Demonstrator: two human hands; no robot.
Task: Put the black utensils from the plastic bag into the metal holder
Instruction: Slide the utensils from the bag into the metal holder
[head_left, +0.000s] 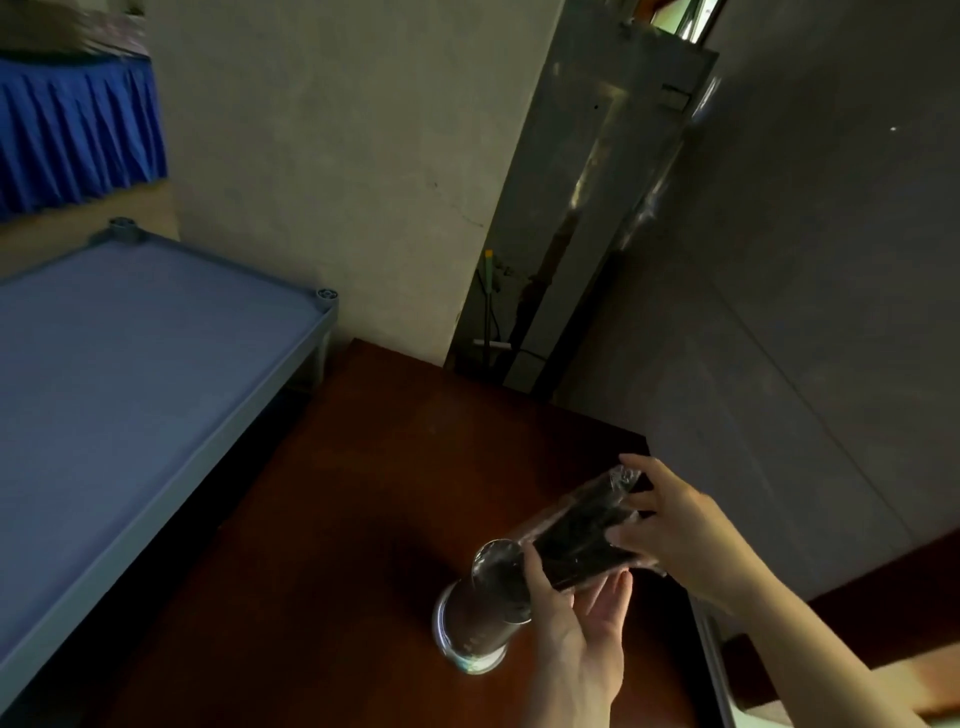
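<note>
A clear plastic bag (582, 535) packed with black utensils (576, 545) is held tilted above the table, its lower end over the mouth of the metal holder (475, 618). The holder is a shiny cylinder standing upright on the dark brown table (337, 519). My left hand (576, 639) grips the bag's lower end from beneath, thumb on top. My right hand (680, 535) clasps the bag's upper end, fingers spread around it. The utensils' shapes are blurred inside the plastic.
A blue cot (130, 389) with a grey frame stands left of the table. A plaster wall and a metal door frame (587, 208) rise behind it. A dark wall panel runs along the right, close to the table's edge.
</note>
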